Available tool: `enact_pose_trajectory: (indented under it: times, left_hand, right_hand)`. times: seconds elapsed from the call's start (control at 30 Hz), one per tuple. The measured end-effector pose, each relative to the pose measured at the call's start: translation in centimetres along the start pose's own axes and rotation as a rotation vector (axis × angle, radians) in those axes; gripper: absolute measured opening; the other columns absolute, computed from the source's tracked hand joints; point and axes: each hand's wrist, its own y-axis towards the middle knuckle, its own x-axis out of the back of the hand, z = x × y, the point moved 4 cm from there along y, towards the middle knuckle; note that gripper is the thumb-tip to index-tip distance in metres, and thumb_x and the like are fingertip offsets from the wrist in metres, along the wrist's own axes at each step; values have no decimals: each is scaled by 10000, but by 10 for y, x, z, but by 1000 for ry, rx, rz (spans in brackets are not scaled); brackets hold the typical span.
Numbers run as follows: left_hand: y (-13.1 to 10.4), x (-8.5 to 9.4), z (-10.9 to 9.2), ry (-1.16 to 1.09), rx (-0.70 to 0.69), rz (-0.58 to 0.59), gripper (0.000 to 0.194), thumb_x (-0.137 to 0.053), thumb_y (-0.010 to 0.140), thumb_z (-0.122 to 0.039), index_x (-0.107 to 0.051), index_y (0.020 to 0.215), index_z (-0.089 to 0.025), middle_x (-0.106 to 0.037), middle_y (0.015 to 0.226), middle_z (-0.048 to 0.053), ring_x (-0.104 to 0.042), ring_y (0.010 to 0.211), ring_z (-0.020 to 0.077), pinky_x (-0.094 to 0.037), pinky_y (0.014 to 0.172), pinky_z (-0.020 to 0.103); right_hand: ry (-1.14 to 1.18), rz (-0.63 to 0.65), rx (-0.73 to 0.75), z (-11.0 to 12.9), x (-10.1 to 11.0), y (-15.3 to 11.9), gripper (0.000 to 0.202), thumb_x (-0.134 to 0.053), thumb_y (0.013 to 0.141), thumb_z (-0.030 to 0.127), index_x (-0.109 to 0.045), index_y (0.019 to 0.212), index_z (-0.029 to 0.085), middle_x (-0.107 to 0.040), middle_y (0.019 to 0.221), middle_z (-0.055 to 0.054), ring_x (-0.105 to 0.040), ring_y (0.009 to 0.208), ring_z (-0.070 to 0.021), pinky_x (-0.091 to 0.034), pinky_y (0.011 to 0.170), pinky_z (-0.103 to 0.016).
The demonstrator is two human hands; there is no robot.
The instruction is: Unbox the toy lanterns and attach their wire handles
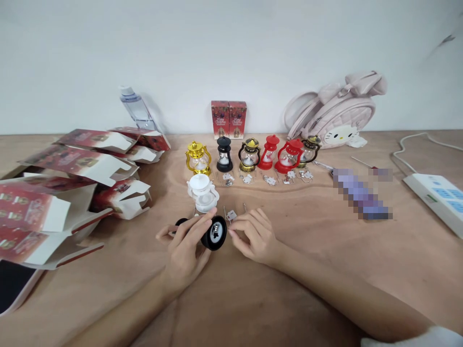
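Observation:
A black mini lantern (214,234) lies on its side in my left hand (190,246), whose fingers wrap round it. Its round base faces toward me and to the right, showing a white inner disc with small metal contacts. Close to that base, my right hand (255,236) has thumb and forefinger pinched together; whatever is between them is too small to make out. A white lantern (203,193) stands upright just behind my left hand. Beyond my right fingertips, small metal and white parts (231,215) lie on the table, partly hidden.
Several lanterns, among them a gold one (198,158) and a red one (289,156), stand in a row with small parts before them. Opened red boxes (83,164) pile up at left. A pink bag (336,118), screwdriver (376,169) and power strip (437,193) are at right.

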Motion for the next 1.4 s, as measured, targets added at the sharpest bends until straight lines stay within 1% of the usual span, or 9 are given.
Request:
enact_pose_trajectory:
  times: [0.17, 0.37, 0.53, 0.63, 0.73, 0.87, 1.17, 1.3, 1.4]
  left_hand:
    - [2, 1, -4, -41, -49, 10, 603, -542, 837, -70, -365, 1390, -234, -690, 1155, 61, -640, 992, 203, -466, 827, 344]
    - [3, 1, -7, -44, -87, -21, 562, -558, 855, -72, -395, 1377, -203, -708, 1104, 82, -630, 992, 199, -479, 874, 349]
    - [1, -1, -8, -89, -121, -2, 602, -552, 860, -53, -359, 1407, -212, -688, 1157, 65, -602, 1086, 184, -508, 892, 318]
    - [-1, -2, -9, -104, -150, 11, 612, -544, 853, -36, -356, 1413, -195, -678, 1177, 79, -580, 1129, 193, -513, 908, 324]
    - [-1, -2, -9, -79, -163, 31, 601, -523, 861, -38, -354, 1413, -205, -673, 1190, 72, -575, 1139, 190, -515, 919, 325]
    - [0, -2, -9, -31, -188, 62, 553, -492, 857, -20, -399, 1380, -174, -678, 1176, 94, -574, 1117, 197, -509, 912, 326]
    - [-1, -4, -10, 14, -209, 57, 448, -475, 839, -3, -488, 1268, -134, -685, 1159, 109, -585, 1051, 219, -494, 867, 347]
    - [-4, -5, -11, -6, -223, 53, 365, -499, 834, -2, -550, 1180, -108, -666, 1187, 138, -570, 1087, 235, -486, 891, 365]
    - [-5, -5, -10, -23, -219, 64, 358, -500, 827, 12, -563, 1162, -98, -658, 1196, 149, -568, 1096, 241, -490, 891, 366]
  right_hand:
    - [65, 3, -10, 6, 1, -1, 30, -574, 858, 169, -565, 845, 194, -680, 747, -4, -573, 671, -128, -374, 622, -287]
    - [125, 10, -87, 12, -1, -2, 32, -591, 874, 209, -611, 864, 186, -683, 758, -12, -574, 671, -129, -388, 624, -286]
    - [174, -30, -150, 11, -1, -3, 35, -602, 872, 199, -620, 861, 171, -683, 751, -27, -582, 676, -134, -410, 625, -284]
    - [182, -41, -161, 11, -1, -2, 52, -603, 872, 203, -616, 830, 175, -678, 731, -23, -573, 659, -131, -414, 618, -281]
    - [164, -36, -159, 12, -1, -2, 60, -595, 873, 194, -615, 818, 180, -678, 721, -18, -568, 648, -129, -414, 609, -280]
    - [134, -40, -141, 12, -2, -2, 68, -591, 863, 169, -612, 799, 179, -673, 695, -14, -556, 626, -128, -405, 588, -277]
    - [120, -22, -90, 14, -1, -3, 119, -562, 863, 132, -583, 755, 177, -669, 660, -10, -576, 575, -110, -429, 554, -249]
    - [122, -21, -113, 13, -2, -2, 134, -560, 846, 107, -574, 736, 182, -666, 646, -6, -573, 543, -102, -435, 537, -232]
    - [137, -21, -140, 12, -2, -2, 134, -557, 844, 107, -578, 733, 178, -660, 639, -6, -567, 528, -96, -435, 525, -221]
